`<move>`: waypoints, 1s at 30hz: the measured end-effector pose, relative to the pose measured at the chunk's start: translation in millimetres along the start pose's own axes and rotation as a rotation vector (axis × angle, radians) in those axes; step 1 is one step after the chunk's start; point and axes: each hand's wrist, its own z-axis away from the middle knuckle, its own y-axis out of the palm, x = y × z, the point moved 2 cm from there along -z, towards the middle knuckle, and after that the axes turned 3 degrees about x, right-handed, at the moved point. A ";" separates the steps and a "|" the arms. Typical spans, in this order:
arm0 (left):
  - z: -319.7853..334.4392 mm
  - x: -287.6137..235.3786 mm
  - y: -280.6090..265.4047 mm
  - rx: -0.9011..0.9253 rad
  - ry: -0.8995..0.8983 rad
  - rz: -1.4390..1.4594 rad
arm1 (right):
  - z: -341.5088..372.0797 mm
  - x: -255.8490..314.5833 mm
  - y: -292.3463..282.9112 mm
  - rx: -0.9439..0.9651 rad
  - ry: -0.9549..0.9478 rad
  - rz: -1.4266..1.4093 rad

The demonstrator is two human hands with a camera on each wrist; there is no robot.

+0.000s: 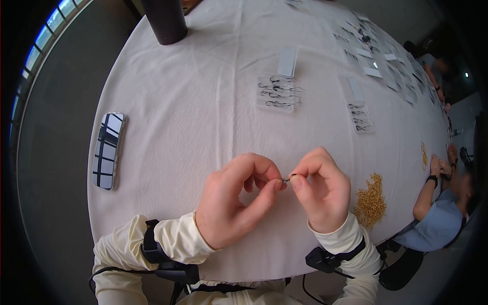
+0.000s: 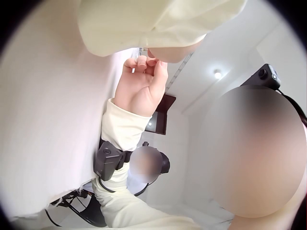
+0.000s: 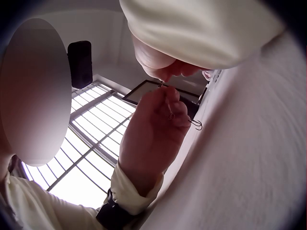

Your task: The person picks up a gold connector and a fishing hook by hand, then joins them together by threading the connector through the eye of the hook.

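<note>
Above the white tablecloth, my left hand [image 1: 231,203] and right hand [image 1: 325,195] meet fingertip to fingertip. Between them is a small dark metal piece [image 1: 285,180], pinched from both sides by thumbs and forefingers. From the right wrist, a dark hook [image 3: 196,125] sticks out beside the curled fingers of my left hand [image 3: 153,136], and a second thin curve shows against its fingers. The left wrist view shows my right hand [image 2: 141,91] with its thumb against the forefinger; the pinched piece is mostly hidden there.
A clear box of dark hooks [image 1: 277,96] lies ahead, another box [image 1: 361,118] farther right. Gold-coloured small parts [image 1: 371,203] are heaped beside my right hand. A phone [image 1: 108,151] lies at left, a dark cylindrical container [image 1: 165,23] behind it. Other people sit at the right edge.
</note>
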 end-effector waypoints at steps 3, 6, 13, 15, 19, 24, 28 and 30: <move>0.0 0.5 0.5 0.013 -0.012 0.070 | 0.0 0.5 -0.9 -0.010 0.012 -0.003; -0.1 0.5 0.4 0.028 -0.008 0.108 | 0.2 1.0 -2.3 -0.027 -0.044 0.062; -0.1 2.9 0.6 0.056 -0.005 0.158 | 2.2 9.9 -2.5 -0.065 -0.188 0.276; -0.7 2.1 0.4 0.063 0.019 0.156 | 2.6 9.2 -2.2 -0.059 -0.157 0.254; -3.5 0.5 2.5 0.063 -0.048 0.351 | 0.8 6.3 -2.9 -0.064 -0.157 0.145; -3.7 1.6 2.9 0.064 -0.084 0.439 | 0.4 6.3 -1.7 -0.025 -0.101 0.037; -2.1 6.3 2.6 0.062 -0.117 0.348 | 0.0 6.8 -0.9 0.002 -0.099 0.009; -1.9 6.2 0.4 0.065 -0.131 0.247 | 0.3 5.3 -0.6 0.057 -0.107 0.010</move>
